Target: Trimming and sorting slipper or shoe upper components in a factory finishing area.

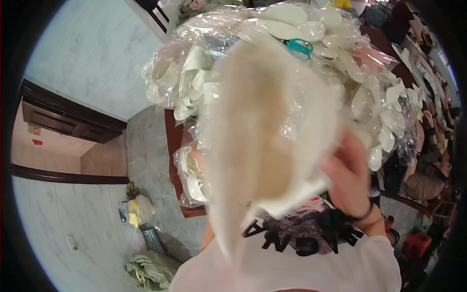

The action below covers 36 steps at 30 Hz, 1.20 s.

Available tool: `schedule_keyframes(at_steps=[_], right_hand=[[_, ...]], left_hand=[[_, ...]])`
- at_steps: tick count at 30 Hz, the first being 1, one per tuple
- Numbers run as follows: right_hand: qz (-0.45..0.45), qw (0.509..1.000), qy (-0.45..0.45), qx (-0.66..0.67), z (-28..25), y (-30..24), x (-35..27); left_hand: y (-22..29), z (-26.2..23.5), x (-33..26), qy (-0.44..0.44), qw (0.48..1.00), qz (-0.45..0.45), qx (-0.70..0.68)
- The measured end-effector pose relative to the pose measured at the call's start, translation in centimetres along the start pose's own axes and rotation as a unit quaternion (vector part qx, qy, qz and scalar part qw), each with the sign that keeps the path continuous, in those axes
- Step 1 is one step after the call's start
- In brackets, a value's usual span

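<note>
- Your right hand (348,177) grips the white foam pad (265,141), raised close before you; your left hand is hidden behind it, grip unclear.
- You seem mid-inspection; next, find room among the bagged pads (369,92) on the counter beyond your hands.

A dark red-brown table (171,146) carries a heap of clear plastic bags (360,82) stuffed with white moulded pieces. Teal-handled scissors (298,47) lie on top of the heap.

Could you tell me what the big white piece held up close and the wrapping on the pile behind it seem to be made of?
The white piece, gripped at its edge by the right hand, looks like soft moulded foam or padded fabric: matte, slightly fuzzy, with a curved cup shape. It is blurred, so this stays uncertain. The bags around the stacked white pieces look like thin clear plastic film: glossy, crinkled, see-through.
</note>
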State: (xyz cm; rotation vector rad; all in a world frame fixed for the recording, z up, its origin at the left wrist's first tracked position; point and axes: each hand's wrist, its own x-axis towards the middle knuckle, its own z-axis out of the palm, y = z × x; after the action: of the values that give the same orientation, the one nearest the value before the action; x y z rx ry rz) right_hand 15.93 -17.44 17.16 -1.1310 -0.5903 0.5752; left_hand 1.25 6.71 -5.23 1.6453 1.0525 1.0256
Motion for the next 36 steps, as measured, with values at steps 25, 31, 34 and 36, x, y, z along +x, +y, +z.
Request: schedule_keyframes(at_steps=[25,31,34,36], right_hand=[[-0.011,0.924,0.065,-0.377,-5.7,21.0,2.2],[0.180,0.975,-0.006,-0.128,-7.8,18.6,2.1],[0.067,0.991,-0.059,-0.098,-8.1,18.8,2.4],[0.098,0.992,-0.057,-0.058,-7.6,16.7,3.1]], left_hand=[[1.6,2.1,2.3,-0.163,0.987,0.008,-0.016],[3.2,1.1,0.9,-0.141,0.979,0.117,0.092],[5.8,0.9,-1.3,-0.148,0.916,0.261,0.265],[5.0,0.5,-2.3,-0.169,0.931,0.208,0.248]])
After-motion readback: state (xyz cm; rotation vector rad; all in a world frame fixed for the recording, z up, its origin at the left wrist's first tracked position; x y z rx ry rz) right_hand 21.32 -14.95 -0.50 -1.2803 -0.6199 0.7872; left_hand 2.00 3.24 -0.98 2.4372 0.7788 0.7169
